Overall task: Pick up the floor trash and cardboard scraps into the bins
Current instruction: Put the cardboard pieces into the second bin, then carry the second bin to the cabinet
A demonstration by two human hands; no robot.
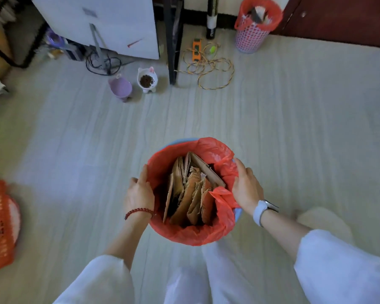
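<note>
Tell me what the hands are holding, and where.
Both hands, left and right, grip the red-bag-lined blue plastic bin by opposite sides of its rim.

I count two bins, one (191,235) between my hands, one (253,25) far ahead, two pet bowls (147,80), two baskets (0,222) off my left hand

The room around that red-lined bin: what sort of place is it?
Probably a lived-in room of a home that keeps a cat. A white cat-eared bowl of brown kibble stands on the pale wood-look plank floor beside a lilac bowl, and a pink mesh wastebasket with a red liner stands by dark wooden furniture.
</note>
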